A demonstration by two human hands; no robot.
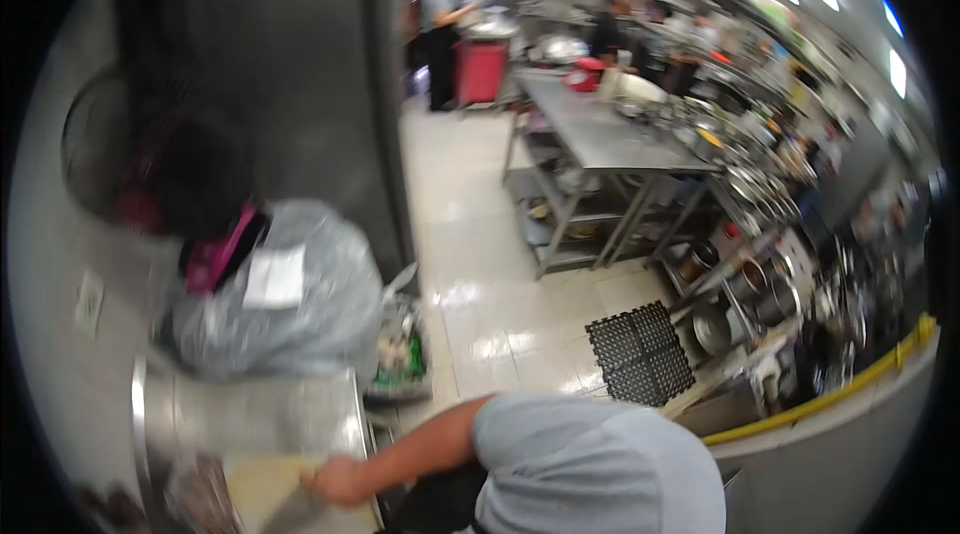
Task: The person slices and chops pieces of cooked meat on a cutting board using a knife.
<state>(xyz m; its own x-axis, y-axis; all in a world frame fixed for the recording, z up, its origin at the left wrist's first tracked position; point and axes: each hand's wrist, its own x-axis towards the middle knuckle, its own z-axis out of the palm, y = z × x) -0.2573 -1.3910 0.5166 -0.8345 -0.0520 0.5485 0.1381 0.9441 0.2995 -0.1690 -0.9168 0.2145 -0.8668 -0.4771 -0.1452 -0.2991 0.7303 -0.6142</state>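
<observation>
One tall, smooth, dark grey panel (270, 64) fills the upper left. Past it, over pale floor tiles (470, 234), stands one long stainless-steel worktop (590, 124) with open shelves beneath, and at least two people, one in a grey top (440, 9), are farther back; the rest blur too much to count. In the lower left is one smaller shiny steel worktop (260, 409). At its back sits one bulging, translucent grey plastic bag (320, 304), with one black perforated floor mat (640, 354) across the aisle and one red rectangular bin (480, 72) in the distance. One pale yellowish cutting board (262, 479) lies on the near worktop, just beside one crumpled, brownish see-through plastic bag (198, 494). One white paper sheet (275, 277) lies on the grey bag, near one bright pink and black item (218, 252) whose kind is unclear. Of the hands, one shows: the right hand (340, 482), below a short grey sleeve (530, 439), closed around one knife with a broad grey blade (290, 516), held over the board; the left lies outside the frame, its state impossible to tell.
</observation>
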